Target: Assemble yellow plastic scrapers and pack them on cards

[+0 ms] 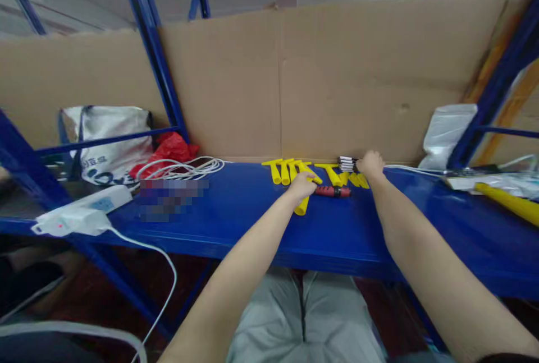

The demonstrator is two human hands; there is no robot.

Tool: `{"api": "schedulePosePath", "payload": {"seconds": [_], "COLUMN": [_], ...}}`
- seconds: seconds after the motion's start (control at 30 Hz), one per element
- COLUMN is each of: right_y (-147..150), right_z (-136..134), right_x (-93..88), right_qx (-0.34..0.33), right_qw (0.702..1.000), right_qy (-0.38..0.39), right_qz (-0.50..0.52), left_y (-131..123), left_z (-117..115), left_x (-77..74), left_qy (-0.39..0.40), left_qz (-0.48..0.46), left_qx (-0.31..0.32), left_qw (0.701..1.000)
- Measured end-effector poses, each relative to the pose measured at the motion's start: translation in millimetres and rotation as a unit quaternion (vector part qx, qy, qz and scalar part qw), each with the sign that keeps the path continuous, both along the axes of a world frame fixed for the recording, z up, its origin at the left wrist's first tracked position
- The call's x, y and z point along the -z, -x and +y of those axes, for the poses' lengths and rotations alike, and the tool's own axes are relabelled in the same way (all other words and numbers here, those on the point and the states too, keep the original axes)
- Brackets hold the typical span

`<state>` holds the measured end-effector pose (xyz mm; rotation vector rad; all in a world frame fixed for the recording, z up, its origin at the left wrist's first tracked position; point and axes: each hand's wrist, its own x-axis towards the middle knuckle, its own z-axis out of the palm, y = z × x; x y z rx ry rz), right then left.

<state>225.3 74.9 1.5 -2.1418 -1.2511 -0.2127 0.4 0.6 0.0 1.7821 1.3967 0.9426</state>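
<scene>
My left hand rests closed on a yellow T-shaped plastic part lying on the blue shelf. A short red and black tool lies just to its right. My right hand is closed near the back of the shelf, touching a small bundle of black and silver pieces; what its fingers hold is hidden. Several more yellow T-shaped parts lie in a row between and behind the two hands, some right under my right hand.
A brown cardboard sheet backs the shelf. At left lie a coiled white cable, red plastic, a white bag and a white power strip. At right sit a white plastic bag and a yellow bar. Blue rack posts stand around.
</scene>
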Motion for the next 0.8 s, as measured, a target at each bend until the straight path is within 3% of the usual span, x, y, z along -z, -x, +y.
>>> {"api": "schedulePosePath", "payload": {"seconds": [0.27,0.4,0.6,0.8], "right_y": [-5.7,-4.7,-13.1,-29.5], "right_z": [8.8,4.9,8.0,23.6], "right_x": [-0.1,-1.8,-0.2,1.4], "right_qx": [0.049,0.051,0.035,-0.028], "right_qw": [0.989,0.986,0.980,0.939], "right_qy": [-0.006,-0.015,-0.090,-0.245], "right_qz": [0.142,0.156,0.175,0.241], "left_y": [1.2,5.9,9.4,9.5], "left_z": [14.1,18.7,20.5,39.7], "left_x": [6.6,7.1,7.3,20.1], "left_qy": [-0.018,-0.050,-0.046,-0.046], "left_qz": [0.031,0.091,0.143,0.050], "left_qx": [-0.020,-0.061,-0.098,-0.112], "left_qw": [0.999,0.993,0.984,0.991]}}
